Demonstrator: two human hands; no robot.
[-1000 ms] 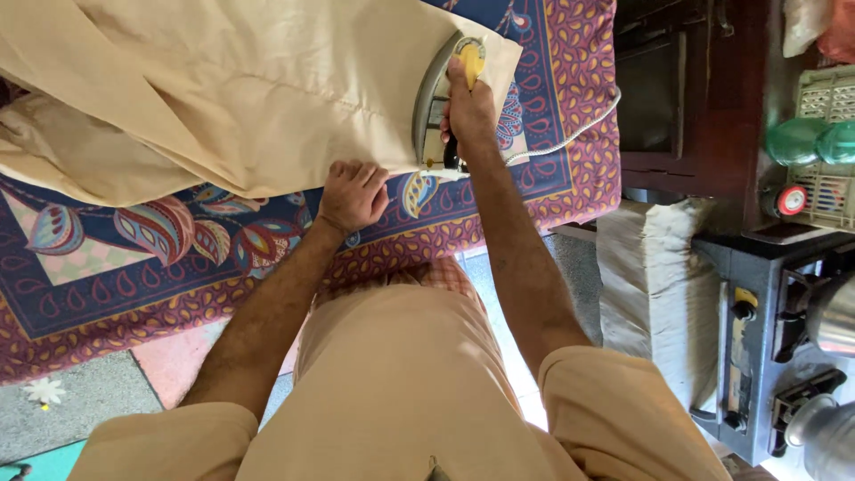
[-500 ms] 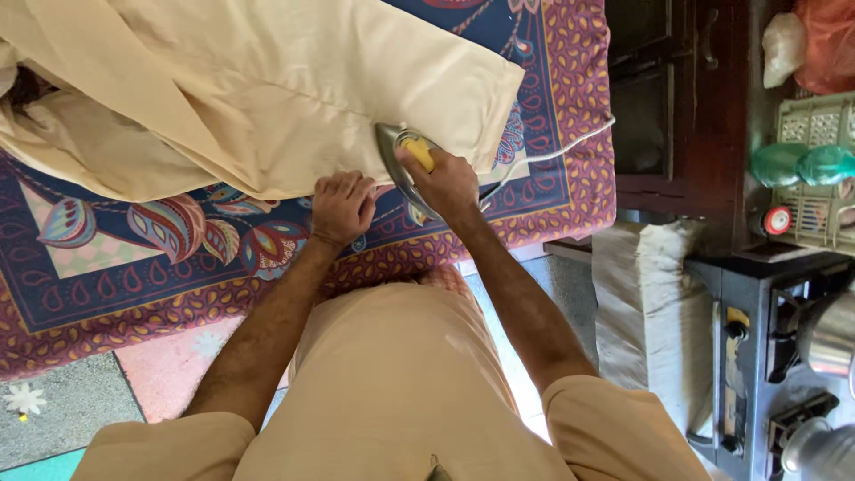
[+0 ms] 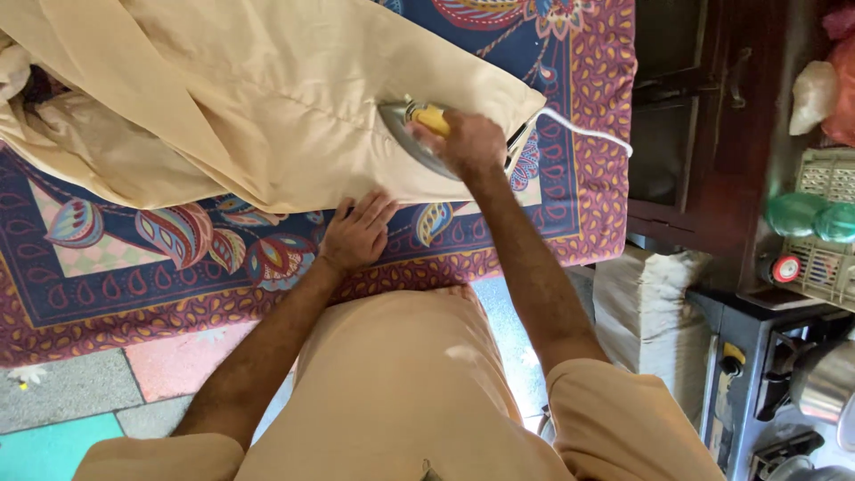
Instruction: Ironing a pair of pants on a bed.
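The right hand [image 3: 472, 142] was clenched around the handle of an iron [image 3: 414, 134], a metal one with a yellow part on top, which sat flat on a cream cloth [image 3: 267, 98]. The iron was near the cloth's right end, its pointed nose turned to the left. A white cord [image 3: 583, 129] ran from behind the hand off toward the right edge of the counter. The left hand [image 3: 356, 233] lay open, palm down, fingers spread, pressing on the near hem of the cloth just below the iron; hand and iron were close but apart. The cloth was spread flat under the iron and bunched in loose folds at the far left. Under it lay a patterned cover [image 3: 160, 267] in blue, purple and orange, draped over the counter. To the right stood a dark wooden cabinet [image 3: 704, 116], a pale sack [image 3: 650, 312] below it, and green bottles [image 3: 806, 214] on a light crate.
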